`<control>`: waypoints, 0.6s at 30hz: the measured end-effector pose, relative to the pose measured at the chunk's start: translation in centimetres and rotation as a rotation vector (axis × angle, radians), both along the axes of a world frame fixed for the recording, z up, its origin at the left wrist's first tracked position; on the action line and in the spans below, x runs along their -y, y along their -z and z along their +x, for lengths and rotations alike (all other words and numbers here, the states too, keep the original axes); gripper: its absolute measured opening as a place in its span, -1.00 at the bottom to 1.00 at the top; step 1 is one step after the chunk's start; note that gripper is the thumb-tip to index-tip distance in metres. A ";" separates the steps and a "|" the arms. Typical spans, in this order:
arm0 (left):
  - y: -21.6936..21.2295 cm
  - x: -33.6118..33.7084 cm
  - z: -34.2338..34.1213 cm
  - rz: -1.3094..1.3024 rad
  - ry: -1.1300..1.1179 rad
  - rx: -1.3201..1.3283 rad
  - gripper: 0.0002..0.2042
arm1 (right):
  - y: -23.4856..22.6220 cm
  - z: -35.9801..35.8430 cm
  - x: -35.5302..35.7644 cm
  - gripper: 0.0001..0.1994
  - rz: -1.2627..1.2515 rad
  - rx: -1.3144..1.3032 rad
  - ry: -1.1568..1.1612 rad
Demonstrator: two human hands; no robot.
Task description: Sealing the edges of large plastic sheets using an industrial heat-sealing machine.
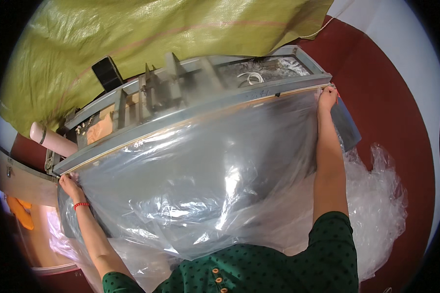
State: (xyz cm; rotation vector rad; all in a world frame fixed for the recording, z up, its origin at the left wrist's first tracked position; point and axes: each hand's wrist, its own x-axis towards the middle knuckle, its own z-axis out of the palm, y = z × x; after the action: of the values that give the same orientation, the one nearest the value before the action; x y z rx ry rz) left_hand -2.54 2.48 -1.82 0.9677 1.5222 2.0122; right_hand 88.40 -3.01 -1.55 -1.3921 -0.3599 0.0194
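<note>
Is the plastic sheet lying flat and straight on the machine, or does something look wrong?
The clear plastic sheet is not flat: it sags and wrinkles between the left hand and right hand, which pinch its corners at the machine's long bar. No tear is visible.

We count two hands (pixel 71 186), one big clear plastic sheet (pixel 200 176), one grey sealing machine (pixel 190 105), one green woven sack (pixel 146 34).

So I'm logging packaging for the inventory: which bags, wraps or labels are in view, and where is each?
Clear plastic bag: stretched along the machine's bar, left hand and right hand at its ends.
Crumpled clear plastic: heaped lower right.
Yellow-green woven sack: draped behind the machine.
No labels or screens in view.
</note>
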 end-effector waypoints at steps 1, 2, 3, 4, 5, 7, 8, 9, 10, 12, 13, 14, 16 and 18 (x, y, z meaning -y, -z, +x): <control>0.2 -0.3 -0.1 0.011 -0.017 0.003 -0.92 | 0.4 0.8 0.3 -0.90 0.000 0.003 -0.002; 0.6 -0.6 -0.5 0.012 -0.022 0.005 -0.92 | 1.0 1.7 0.4 -0.89 -0.062 0.070 0.003; 0.9 -0.8 -1.3 0.023 -0.003 -0.017 -0.91 | 0.8 1.4 0.0 -0.87 -0.121 0.135 -0.004; 1.3 -0.9 -2.0 0.035 0.015 -0.038 -0.89 | 0.5 1.2 0.0 -0.87 -0.117 0.136 -0.020; 1.9 -0.5 -2.9 0.034 -0.014 -0.042 -0.89 | 0.0 -0.1 0.0 -0.82 -0.161 0.109 -0.053; 2.0 0.8 -4.4 0.044 0.084 -0.056 -0.90 | -1.6 -3.1 -0.6 -0.78 -0.204 0.087 -0.113; 1.1 1.3 -3.7 0.042 0.069 -0.050 -0.90 | -2.5 -5.3 -0.9 -0.77 -0.153 0.291 0.074; -0.6 1.9 -1.5 -0.060 0.206 -0.171 -0.91 | -3.6 -7.7 -0.9 -0.76 -0.097 0.493 0.267; -2.5 3.3 0.1 -0.164 0.325 -0.297 -0.91 | -5.2 -11.1 -0.9 -0.77 -0.132 0.650 0.201; -5.1 6.7 1.3 -0.100 0.323 -0.374 -0.95 | -9.2 -22.1 0.0 -0.80 -0.060 0.844 -0.105; -6.4 8.4 1.8 -0.051 0.334 -0.365 -0.96 | -9.7 -25.8 0.3 -0.80 -0.029 0.936 -0.370; -7.8 10.0 2.6 -0.060 0.293 -0.369 -0.96 | -10.4 -29.7 0.9 -0.78 -0.050 1.084 -0.553; -10.3 13.3 2.9 0.093 0.260 -0.254 -0.97 | -10.7 -36.9 2.2 -0.83 -0.058 1.299 -0.691; -10.4 14.8 0.8 0.101 0.238 -0.246 -0.99 | -10.1 -39.1 2.7 -0.87 -0.059 1.361 -0.810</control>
State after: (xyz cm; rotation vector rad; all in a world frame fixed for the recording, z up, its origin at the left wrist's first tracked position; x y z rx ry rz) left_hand -1.72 -12.27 8.59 1.4105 1.3581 1.8690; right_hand 49.26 -5.76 8.58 -1.0417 -2.0364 -0.2659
